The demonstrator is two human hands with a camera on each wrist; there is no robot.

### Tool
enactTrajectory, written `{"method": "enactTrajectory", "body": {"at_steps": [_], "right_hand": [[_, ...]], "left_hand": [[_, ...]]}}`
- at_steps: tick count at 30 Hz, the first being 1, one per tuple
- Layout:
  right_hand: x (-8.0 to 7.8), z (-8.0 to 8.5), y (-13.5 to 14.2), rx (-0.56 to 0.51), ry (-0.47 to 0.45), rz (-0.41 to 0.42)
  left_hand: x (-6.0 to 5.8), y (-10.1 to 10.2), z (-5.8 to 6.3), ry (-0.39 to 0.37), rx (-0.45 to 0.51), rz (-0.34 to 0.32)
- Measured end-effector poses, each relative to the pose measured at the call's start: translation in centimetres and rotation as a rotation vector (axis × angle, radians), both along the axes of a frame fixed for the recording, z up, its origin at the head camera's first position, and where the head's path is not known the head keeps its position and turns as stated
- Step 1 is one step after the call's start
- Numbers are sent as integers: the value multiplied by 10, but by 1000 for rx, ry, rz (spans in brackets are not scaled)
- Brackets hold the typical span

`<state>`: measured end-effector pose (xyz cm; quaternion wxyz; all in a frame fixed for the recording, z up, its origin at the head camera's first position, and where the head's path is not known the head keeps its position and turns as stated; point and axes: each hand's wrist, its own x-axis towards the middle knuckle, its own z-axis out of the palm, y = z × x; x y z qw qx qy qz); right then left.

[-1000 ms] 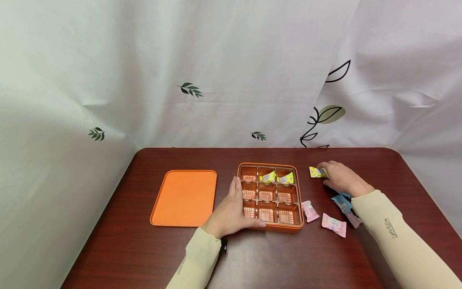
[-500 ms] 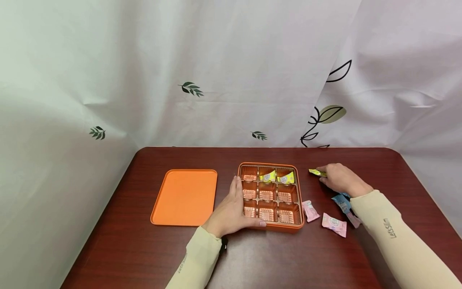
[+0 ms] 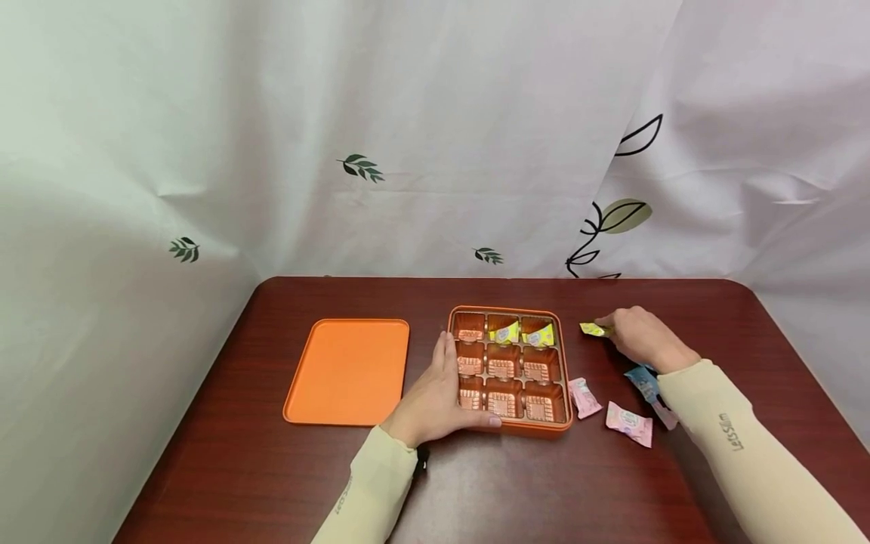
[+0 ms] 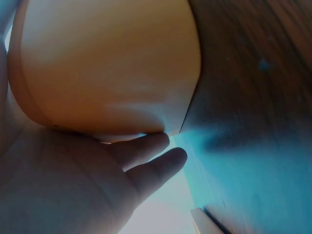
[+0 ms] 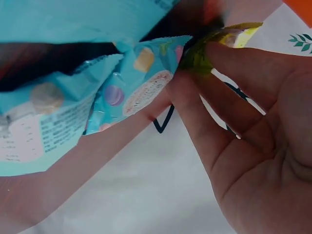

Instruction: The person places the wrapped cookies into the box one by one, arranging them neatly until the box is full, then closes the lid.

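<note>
The yellow packet (image 3: 593, 329) pinched in my right grip (image 3: 642, 338) has just turned, so it seems secured. My left grip (image 3: 433, 403), fingers straight, rests against the orange box (image 3: 544, 431), left of the pinch.

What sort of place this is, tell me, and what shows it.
Probably a small staged filming corner, though that is a guess: white leaf-printed cloth hangs behind and along the sides of a dark red-brown table, on which an orange compartmented box sits.
</note>
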<state>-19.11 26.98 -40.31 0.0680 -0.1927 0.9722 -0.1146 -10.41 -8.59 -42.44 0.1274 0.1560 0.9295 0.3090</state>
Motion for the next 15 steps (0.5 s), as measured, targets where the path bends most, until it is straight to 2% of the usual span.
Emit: {"method": "enactTrajectory", "body": {"at_steps": [5,15], "right_hand": [[-1,2,-2,4,-30,-40],[1,1,-3,-1,1,-93]], "left_hand": [[1,0,0,1,-2,1],[0,0,-2,2,-3,1]]}}
